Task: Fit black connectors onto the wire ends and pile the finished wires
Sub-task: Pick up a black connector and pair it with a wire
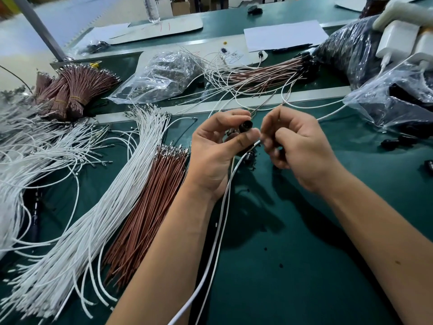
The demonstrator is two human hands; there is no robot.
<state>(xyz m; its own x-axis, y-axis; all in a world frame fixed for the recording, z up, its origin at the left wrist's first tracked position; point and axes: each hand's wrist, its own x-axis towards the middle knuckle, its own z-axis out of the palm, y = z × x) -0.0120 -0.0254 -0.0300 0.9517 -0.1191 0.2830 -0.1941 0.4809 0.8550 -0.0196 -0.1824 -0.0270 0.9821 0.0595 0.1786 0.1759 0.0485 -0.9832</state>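
Observation:
My left hand (215, 148) pinches a black connector (245, 126) between thumb and fingers above the green table. Close to its right, my right hand (295, 146) has its fingers curled around a thin white wire (225, 202), whose end meets the connector at my fingertips. The wire trails down between my forearms to the bottom edge. Loose white wires (98, 202) and brown wires (150, 207) lie in bundles to my left. A pile of wires fitted with black connectors (269, 72) lies at the back right.
Tied brown wire bundles (70, 90) lie at the far left. A clear bag of terminals (164, 76) sits at the back centre. Plastic bags of black parts (398, 104) stand on the right. Loose black connectors (390, 143) lie nearby. White chargers (398, 41) and paper sheets (283, 35) are further back.

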